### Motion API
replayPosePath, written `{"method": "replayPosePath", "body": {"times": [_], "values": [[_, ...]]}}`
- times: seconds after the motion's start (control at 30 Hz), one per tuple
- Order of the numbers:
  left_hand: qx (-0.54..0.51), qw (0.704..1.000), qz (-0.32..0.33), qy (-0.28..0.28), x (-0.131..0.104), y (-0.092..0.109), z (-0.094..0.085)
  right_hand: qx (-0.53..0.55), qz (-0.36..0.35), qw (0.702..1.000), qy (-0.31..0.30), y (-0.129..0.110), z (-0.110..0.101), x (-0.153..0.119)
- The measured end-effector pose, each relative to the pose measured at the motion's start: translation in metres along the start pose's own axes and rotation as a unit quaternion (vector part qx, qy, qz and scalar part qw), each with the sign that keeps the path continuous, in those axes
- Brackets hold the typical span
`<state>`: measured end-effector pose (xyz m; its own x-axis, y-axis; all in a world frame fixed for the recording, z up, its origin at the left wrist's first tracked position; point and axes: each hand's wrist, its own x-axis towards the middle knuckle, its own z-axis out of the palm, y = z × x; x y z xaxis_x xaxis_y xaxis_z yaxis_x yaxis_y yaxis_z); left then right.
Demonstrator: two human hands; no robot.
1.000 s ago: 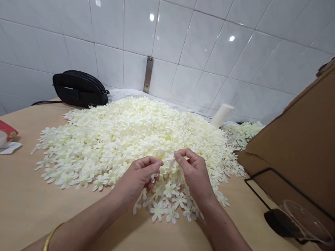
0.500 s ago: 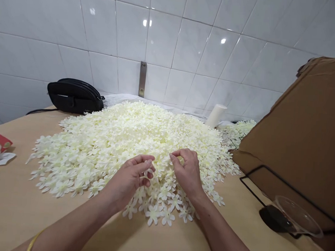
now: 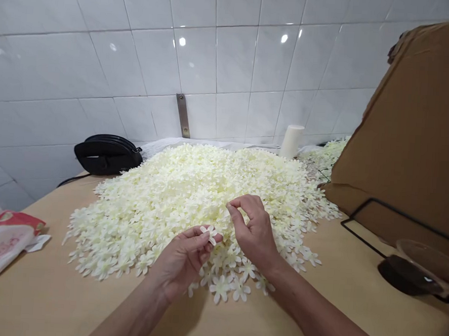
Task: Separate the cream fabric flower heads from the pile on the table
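Your left hand (image 3: 183,259) pinches a flower (image 3: 210,234) between thumb and fingers; at its two o'clock, your right hand (image 3: 254,233) has thumb and forefinger together, on what I cannot tell. Beyond, the pile (image 3: 185,186) spreads at twelve, the bag (image 3: 109,157) at eleven.

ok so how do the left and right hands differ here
The left hand holds a single white flower; the right hand pinches thumb and finger together, any contents too small to tell. The left hand sits lower in view, the right hand higher. Both are bare, at the flower pile.
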<state>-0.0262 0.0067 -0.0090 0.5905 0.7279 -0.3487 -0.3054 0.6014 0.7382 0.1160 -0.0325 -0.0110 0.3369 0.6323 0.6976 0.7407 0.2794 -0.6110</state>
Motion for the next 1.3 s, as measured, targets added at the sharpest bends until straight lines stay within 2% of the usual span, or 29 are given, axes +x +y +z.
{"method": "replayPosePath", "body": {"times": [0.27,0.4,0.7,0.97,1.17,1.3], "values": [[0.080,0.996,0.016,-0.019,0.007,-0.003,-0.003,0.055,0.009,0.997,-0.056,-0.011,0.002,-0.006],[0.134,0.989,0.051,-0.018,0.009,0.000,-0.009,0.068,0.017,0.995,-0.067,-0.014,0.002,-0.008],[0.171,0.980,0.090,-0.038,0.011,-0.012,-0.017,0.058,0.028,0.994,-0.090,-0.015,0.011,-0.014],[0.216,0.966,0.125,-0.071,0.004,-0.012,-0.019,0.080,0.019,0.988,-0.133,-0.021,0.012,-0.016],[0.216,0.969,0.117,-0.037,0.004,-0.009,-0.016,0.091,0.013,0.986,-0.142,-0.021,0.014,-0.017],[0.226,0.968,0.100,-0.045,0.001,-0.008,-0.014,0.107,0.016,0.979,-0.173,-0.022,0.014,-0.017]]}}
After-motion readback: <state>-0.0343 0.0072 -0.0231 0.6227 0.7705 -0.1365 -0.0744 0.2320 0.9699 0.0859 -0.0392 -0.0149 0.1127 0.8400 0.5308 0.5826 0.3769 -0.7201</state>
